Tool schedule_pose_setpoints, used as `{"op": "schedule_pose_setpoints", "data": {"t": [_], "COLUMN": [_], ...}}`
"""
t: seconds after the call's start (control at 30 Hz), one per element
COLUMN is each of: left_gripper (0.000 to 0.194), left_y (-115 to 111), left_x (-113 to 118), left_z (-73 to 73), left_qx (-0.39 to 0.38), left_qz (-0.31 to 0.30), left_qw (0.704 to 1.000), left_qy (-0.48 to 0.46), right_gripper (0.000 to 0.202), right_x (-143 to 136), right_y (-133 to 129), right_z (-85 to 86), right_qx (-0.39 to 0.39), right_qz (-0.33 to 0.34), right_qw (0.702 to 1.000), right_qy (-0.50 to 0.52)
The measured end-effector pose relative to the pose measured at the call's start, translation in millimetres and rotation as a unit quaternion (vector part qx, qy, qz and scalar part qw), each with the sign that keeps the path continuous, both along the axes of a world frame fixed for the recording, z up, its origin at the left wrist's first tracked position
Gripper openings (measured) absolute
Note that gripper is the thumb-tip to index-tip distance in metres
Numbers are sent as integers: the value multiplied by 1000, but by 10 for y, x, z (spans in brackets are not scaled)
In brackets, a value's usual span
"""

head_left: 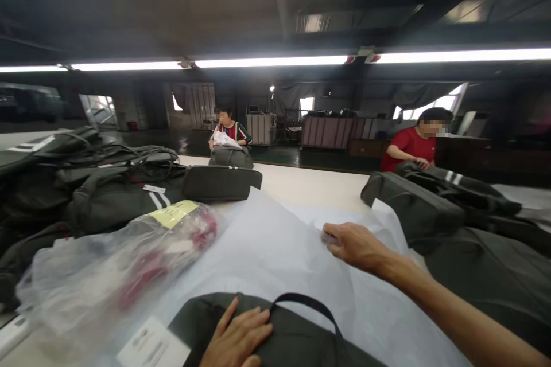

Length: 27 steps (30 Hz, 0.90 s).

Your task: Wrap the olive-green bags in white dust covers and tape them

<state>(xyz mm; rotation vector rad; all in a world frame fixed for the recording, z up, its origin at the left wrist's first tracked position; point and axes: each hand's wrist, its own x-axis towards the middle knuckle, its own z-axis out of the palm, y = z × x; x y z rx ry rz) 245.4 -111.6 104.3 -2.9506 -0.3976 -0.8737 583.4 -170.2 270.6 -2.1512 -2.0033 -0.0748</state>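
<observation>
Finding one, left hand (241,335): fingers moderately spread and extended, palm down on the dark bag (293,330), gripping nothing. The bag lies at the near edge of the view, its black strap (310,300) arched up just beside the fingers. This flat contact appears suitable for steadying; pressure should be even and light, so that the fabric neither creases nor slides.

Finding two, right hand (353,241): narrow, fingers curled in, apparently pinching a crumpled bit of the white sheet (275,235). The exact grip at the fingertips is too small to confirm. The sheet spreads over the counter (307,184) beyond the bag. It looks thin, so in my judgement a small, firm pinch with a slow, low pull suits it; a jerk could tear it or drag the bag askew. Separate layers cannot be told with certainty; feeling for one edge before pulling is advisable.

Finding three, surroundings: a clear plastic bag (99,264) with red contents and a yellow label (173,214) borders the sheet on the left, and could snag or be swept along. A white card (153,345) lies beside the dark bag and merits the same care. On the right, a stack of dark bags (413,206) crowds the sheet; the forearm should pass clear of it.
</observation>
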Motion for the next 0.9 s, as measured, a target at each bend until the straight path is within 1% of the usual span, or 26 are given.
{"op": "schedule_pose_setpoints", "data": {"t": [0.03,0.07,0.13,0.2,0.27,0.3,0.33,0.37,0.43,0.47,0.53,0.6,0.63,0.67,0.7,0.73,0.77,0.83,0.87,0.9], "left_gripper": [44,44,43,42,44,47,51,56,65,68,71,70,67,62,56,51,51,64,73,80], "left_y": [-13,-30,-82,-148,-207,-229,-242,-247,-227,-199,-100,50,137,224,303,370,418,456,450,432], "left_x": [4,9,13,1,-41,-74,-115,-164,-272,-326,-416,-487,-525,-571,-630,-703,-789,-974,-1058,-1129], "left_z": [81,148,228,256,297,345,421,526,816,985,1318,1576,1659,1706,1720,1703,1660,1518,1431,1341], "left_qx": [-19,-43,-105,-165,-202,-204,-191,-163,-68,-15,71,103,101,86,60,24,-15,-86,-102,-102], "left_qz": [-21,-28,-17,-8,10,26,46,66,92,95,82,57,47,43,41,33,15,-33,-52,-60], "left_qw": [1000,999,994,984,971,964,957,952,950,954,967,982,988,993,997,999,998,989,984,981], "left_qy": [-1,-6,-27,-61,-127,-169,-214,-253,-291,-283,-229,-150,-108,-68,-27,14,52,115,137,152], "right_gripper": [8,9,12,16,18,19,20,19,19,19,21,23,24,24,24,24,24,24,24,23], "right_x": [-168,-339,-686,-1026,-1341,-1482,-1610,-1723,-1905,-1976,-2082,-2144,-2161,-2172,-2176,-2177,-2177,-2176,-2178,-2183], "right_y": [-155,-312,-623,-929,-1219,-1353,-1477,-1589,-1775,-1850,-1976,-2078,-2123,-2165,-2202,-2236,-2264,-2307,-2320,-2329], "right_z": [107,197,313,333,269,216,153,86,-50,-112,-220,-307,-345,-380,-415,-448,-480,-538,-563,-586], "right_qx": [0,-1,5,24,58,76,93,111,138,147,163,179,189,199,206,212,216,218,216,212], "right_qz": [7,17,50,94,122,127,127,126,117,109,84,50,35,20,8,-5,-17,-38,-45,-49], "right_qw": [1000,1000,998,992,983,979,975,971,966,965,965,966,966,965,965,964,964,964,964,965], "right_qy": [-5,-12,-35,-77,-125,-144,-159,-170,-183,-186,-185,-178,-174,-170,-165,-159,-153,-146,-146,-146]}}
